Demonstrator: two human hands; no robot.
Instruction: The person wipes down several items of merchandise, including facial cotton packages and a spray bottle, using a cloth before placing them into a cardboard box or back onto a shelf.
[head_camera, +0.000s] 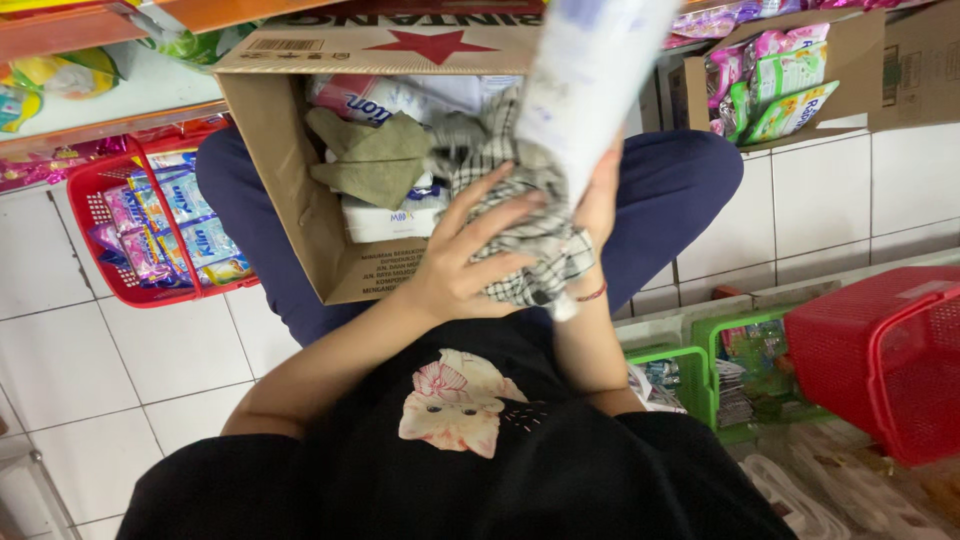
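Nearest the camera, the person's black shirt (480, 470) w/ a pale cat print is filling the lower frame, both forearms reaching fwd over crossed legs in dark blue trousers (680, 190). The left hand (470, 255) is pressing on a black-and-white checked cloth (530, 240), fingers (500, 212) spread apart and curling over the bunched fabric, thumb side toward the body. The right hand (600, 200) is sitting mostly behind the cloth and a tall white bottle (585, 80); its fingers are wrapping the bottle's lower end, though how tightly they're closing can't be told, as the cloth is covering them. A thin red band is showing at that wrist. The bottle is tilting up and away, blurred, its base touching the cloth, both held above the lap at the near right corner of an open cardboard box (290, 170). Inside the box, white packs and an olive-green rag (375, 160) are lying. Left on the white tiled floor (120, 340), a red basket (110, 240) is holding sachets. Right, green crates (700, 370) and a red crate (890, 360) are standing; farther back, another carton (870, 70) w/ colourful pouches.
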